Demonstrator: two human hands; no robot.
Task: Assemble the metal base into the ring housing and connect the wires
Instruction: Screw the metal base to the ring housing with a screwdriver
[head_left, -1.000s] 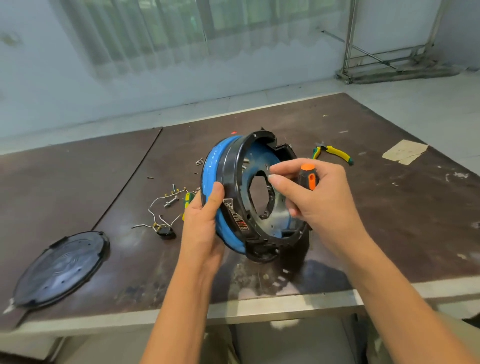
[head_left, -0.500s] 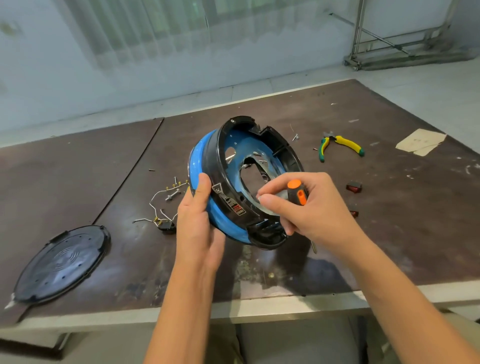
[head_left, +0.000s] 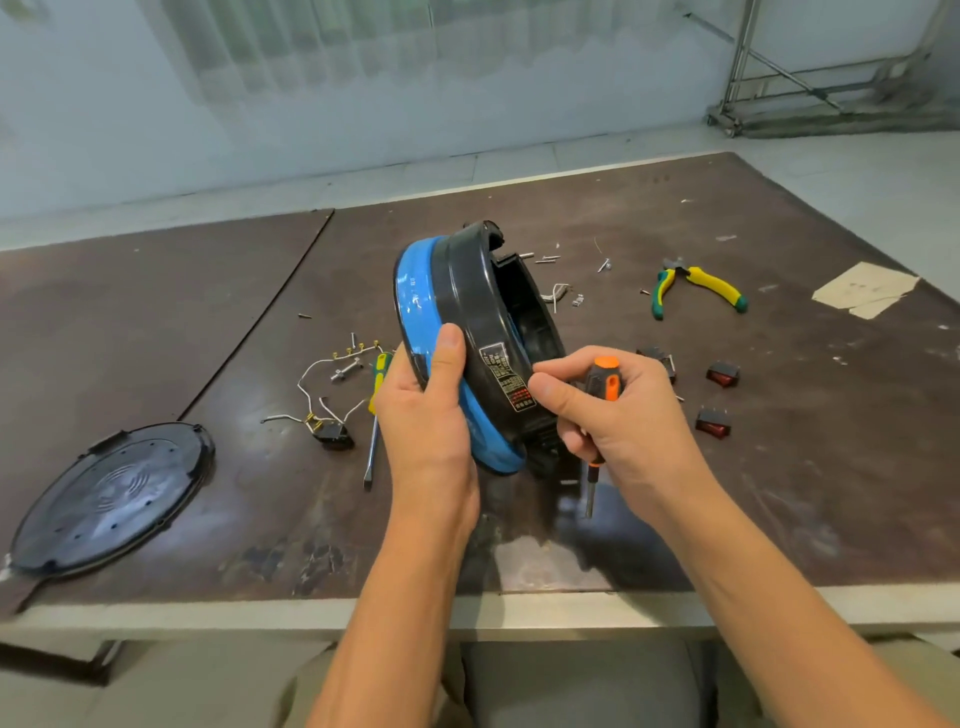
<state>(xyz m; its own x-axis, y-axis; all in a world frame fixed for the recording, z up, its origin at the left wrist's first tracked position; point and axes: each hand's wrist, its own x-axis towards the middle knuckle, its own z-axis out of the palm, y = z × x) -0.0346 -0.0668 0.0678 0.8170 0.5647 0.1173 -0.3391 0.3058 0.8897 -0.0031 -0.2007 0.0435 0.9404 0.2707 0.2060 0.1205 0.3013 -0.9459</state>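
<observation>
Left hand (head_left: 431, 415) grips the housing (head_left: 467, 332) on edge; right hand (head_left: 618, 415) clasps a screwdriver (head_left: 597, 410), fingertips on the rim. Wires (head_left: 327, 384) lie loose mid-table — unconnected; base hidden.

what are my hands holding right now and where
Left hand grips the ring housing by its blue rim; right hand holds the screwdriver by its handle.

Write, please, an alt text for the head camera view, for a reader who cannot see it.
Two hands hold a blue and black ring housing on edge above a brown table: the left hand grips its rim, and the right hand also holds an orange screwdriver. Wires, pliers and a black lid lie around.
</observation>
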